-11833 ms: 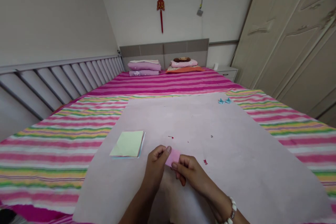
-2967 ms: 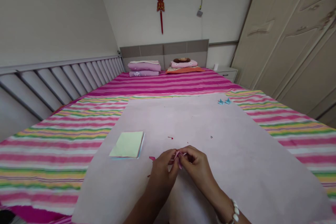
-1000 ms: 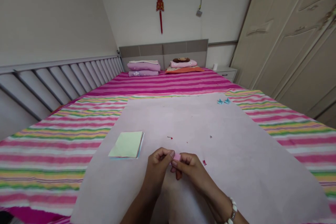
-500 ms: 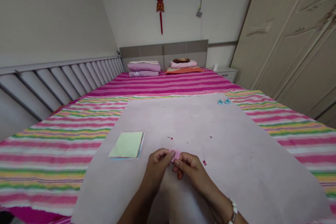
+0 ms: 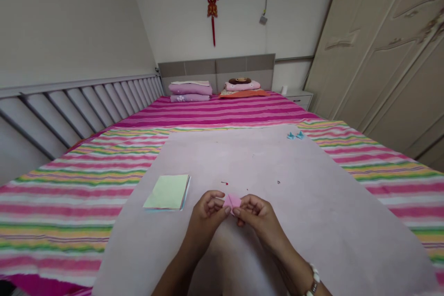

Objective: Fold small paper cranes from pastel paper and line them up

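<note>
A small piece of folded pink paper (image 5: 231, 200) is held up between both hands, above the pale board. My left hand (image 5: 209, 212) pinches its left side with thumb and fingers. On its right side my right hand (image 5: 255, 215) grips it the same way, and a crease shows across the paper's face. Just beyond the hands lies a small red-tipped piece (image 5: 225, 183) on the board. A stack of square paper (image 5: 168, 191), light green on top, rests left of my left hand.
The pale board (image 5: 333, 222) covers the near part of a striped bed (image 5: 69, 185). Two small blue folded-paper pieces (image 5: 294, 135) sit at its far right corner. A tiny dark bit (image 5: 278, 182) lies right of centre. Folded bedding (image 5: 190, 89) is stacked by the headboard.
Both hands have shifted slightly, and more of the pink paper shows between them, its crease now visible. The red scrap beside my right hand is now hidden from view.
</note>
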Demonstrator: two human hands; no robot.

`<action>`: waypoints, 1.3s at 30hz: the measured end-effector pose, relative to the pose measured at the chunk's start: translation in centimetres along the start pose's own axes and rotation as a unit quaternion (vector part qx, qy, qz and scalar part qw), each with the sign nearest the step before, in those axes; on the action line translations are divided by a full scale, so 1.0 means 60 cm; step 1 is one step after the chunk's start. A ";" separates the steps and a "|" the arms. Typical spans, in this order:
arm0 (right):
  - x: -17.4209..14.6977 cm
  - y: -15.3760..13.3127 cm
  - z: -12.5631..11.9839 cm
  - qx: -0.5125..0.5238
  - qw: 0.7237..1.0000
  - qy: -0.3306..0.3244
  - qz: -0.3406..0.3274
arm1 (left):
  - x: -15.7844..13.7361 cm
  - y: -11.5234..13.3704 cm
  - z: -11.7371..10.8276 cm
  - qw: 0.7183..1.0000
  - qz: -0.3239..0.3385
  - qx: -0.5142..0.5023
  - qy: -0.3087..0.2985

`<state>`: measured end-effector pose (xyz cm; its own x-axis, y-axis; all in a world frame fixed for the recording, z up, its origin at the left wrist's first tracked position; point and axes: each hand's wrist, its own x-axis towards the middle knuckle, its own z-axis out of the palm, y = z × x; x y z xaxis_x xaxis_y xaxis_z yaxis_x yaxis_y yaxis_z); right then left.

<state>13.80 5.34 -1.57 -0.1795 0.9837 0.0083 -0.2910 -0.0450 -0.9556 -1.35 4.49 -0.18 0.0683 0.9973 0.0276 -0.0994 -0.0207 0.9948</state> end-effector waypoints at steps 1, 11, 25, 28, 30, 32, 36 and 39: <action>-0.001 0.000 0.001 0.006 1.000 0.002 -0.001 | -0.001 -0.002 -0.001 1.000 0.007 -0.002 0.000; -0.010 -0.005 0.003 -0.066 0.995 -0.024 -0.070 | -0.002 0.006 -0.002 0.999 0.018 0.019 -0.034; -0.004 -0.012 -0.007 -0.021 0.999 -0.046 0.008 | -0.006 0.020 -0.002 0.995 -0.054 -0.017 -0.085; -0.005 -0.011 -0.008 -0.012 0.998 -0.053 0.014 | -0.006 0.020 0.000 0.991 -0.068 -0.022 -0.109; -0.005 -0.012 -0.008 -0.003 0.998 -0.058 0.014 | -0.006 0.018 0.002 0.994 -0.065 -0.020 -0.089; -0.005 -0.012 -0.008 -0.001 0.998 -0.057 0.013 | -0.006 0.016 0.005 0.997 -0.054 -0.015 -0.060; -0.004 -0.009 -0.007 0.003 0.999 -0.037 -0.001 | -0.007 0.013 0.014 0.999 -0.030 -0.007 -0.026; -0.004 -0.007 -0.006 0.013 0.999 -0.028 -0.007 | -0.007 0.008 0.017 1.000 -0.012 -0.013 -0.005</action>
<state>14.30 5.21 -1.28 -0.2281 0.9729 0.0390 -0.3189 -0.0368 -0.9471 -0.39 3.97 0.39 0.0804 0.9967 0.0054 -0.1239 0.0046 0.9923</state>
